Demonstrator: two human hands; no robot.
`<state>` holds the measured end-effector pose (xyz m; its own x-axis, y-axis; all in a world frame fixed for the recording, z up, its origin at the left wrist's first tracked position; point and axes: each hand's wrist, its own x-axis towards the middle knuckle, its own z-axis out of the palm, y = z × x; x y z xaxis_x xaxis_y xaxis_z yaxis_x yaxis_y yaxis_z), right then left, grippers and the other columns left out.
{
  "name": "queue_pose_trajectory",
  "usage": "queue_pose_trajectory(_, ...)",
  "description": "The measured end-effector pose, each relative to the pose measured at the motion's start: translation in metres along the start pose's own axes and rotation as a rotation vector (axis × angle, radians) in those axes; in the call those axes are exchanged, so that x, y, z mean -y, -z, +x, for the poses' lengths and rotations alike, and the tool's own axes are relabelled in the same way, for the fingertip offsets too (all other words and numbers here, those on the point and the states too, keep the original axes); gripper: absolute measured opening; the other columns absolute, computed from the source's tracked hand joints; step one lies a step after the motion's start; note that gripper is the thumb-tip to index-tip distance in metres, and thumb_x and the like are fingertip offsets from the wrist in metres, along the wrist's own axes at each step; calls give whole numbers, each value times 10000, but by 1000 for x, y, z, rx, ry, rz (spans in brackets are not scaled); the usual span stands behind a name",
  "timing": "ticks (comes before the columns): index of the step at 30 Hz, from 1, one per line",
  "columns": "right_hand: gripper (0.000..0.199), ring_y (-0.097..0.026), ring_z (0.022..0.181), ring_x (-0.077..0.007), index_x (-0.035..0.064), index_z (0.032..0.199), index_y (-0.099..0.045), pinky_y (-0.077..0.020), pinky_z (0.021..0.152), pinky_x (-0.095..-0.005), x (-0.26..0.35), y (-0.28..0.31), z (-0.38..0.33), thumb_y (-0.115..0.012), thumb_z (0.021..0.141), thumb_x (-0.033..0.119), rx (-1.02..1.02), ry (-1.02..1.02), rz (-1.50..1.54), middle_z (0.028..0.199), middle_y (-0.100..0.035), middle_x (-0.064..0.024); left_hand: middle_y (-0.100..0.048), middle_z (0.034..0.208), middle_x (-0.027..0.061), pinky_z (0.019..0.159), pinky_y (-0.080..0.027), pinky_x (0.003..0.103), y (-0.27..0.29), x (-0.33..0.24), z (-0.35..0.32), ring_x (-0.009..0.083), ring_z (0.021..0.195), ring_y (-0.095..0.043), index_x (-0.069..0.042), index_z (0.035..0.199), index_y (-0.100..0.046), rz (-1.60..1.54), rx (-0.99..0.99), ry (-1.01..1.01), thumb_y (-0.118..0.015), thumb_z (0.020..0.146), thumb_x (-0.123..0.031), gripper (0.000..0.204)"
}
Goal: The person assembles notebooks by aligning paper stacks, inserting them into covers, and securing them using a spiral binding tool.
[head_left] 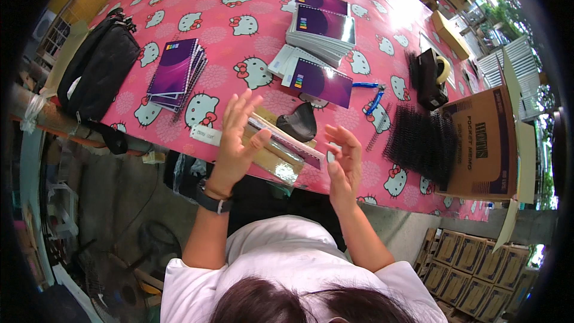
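Note:
My left hand (237,137), with a dark watch on its wrist, is raised with fingers stretched out beside the left end of a purple-covered pad (312,155). My right hand (345,170) is open too, its fingers a little bent, just off the pad's right end. The pad lies edge-on between my hands, over a tan board (269,160) partly wrapped in shiny clear tape. My left hand hides part of both. A black, rounded object (298,122) sits just beyond the pad. Left of my left hand is a white strip (205,134).
Purple notebooks are stacked at the left (174,75) and farther back (323,27). Blue-handled cutters (375,100) lie right of the stack. Black spiral coils (418,142) rest against a cardboard box (481,143). A tape dispenser (431,81) and a black bag (98,66) flank the pink table.

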<state>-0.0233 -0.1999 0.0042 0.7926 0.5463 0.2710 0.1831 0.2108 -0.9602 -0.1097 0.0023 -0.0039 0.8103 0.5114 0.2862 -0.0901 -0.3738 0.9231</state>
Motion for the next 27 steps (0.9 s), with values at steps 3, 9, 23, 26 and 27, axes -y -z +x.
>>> queue_pose_trajectory(3, 328, -529, 1102, -160, 20, 1248, -497, -385, 978, -295, -4, -11, 4, -533, 927, 77, -85, -109, 221, 1236, -570, -108, -413, 1448, 132, 1129, -202, 484, -20, -1, -5, 354, 1391, -261, -84, 1288, -563, 77, -75, 19, -679, 846, -433, 575)
queue_pose_trajectory(9, 213, -551, 1090, -173, -1, 1096, -581, -383, 973, -301, -2, -5, -1, -476, 913, 23, -142, -77, 158, 1153, -616, -108, -476, 1396, 122, 1117, -254, 433, -19, -8, -7, 298, 1345, -356, -56, 1193, -608, 168, -124, -91, -708, 834, -372, 489)
queue_pose_trajectory(23, 251, -544, 1071, -164, 16, 1164, -503, -404, 963, -316, -19, -11, -9, -555, 947, 131, -130, -68, 91, 1200, -576, -124, -458, 1407, 106, 1121, -234, 480, 11, -21, 4, 309, 1350, -354, -111, 1243, -579, 111, -25, -148, -753, 794, -347, 536)
queue_pose_trajectory(26, 257, -514, 1118, -163, 26, 1201, -486, -396, 975, -320, -19, -17, -10, -507, 956, 102, -168, -81, 190, 1261, -535, -124, -364, 1484, 117, 1137, -206, 469, 9, -1, -9, 320, 1381, -293, -72, 1314, -537, 98, -81, -76, -703, 849, -368, 575)
queue_pose_trajectory(27, 254, -510, 1134, -167, 24, 1203, -483, -389, 986, -319, -20, -21, -9, -492, 961, 101, -148, -81, 196, 1267, -534, -128, -335, 1504, 121, 1141, -200, 464, 8, 5, -15, 324, 1388, -275, -56, 1324, -528, 139, -68, -58, -686, 867, -374, 579)
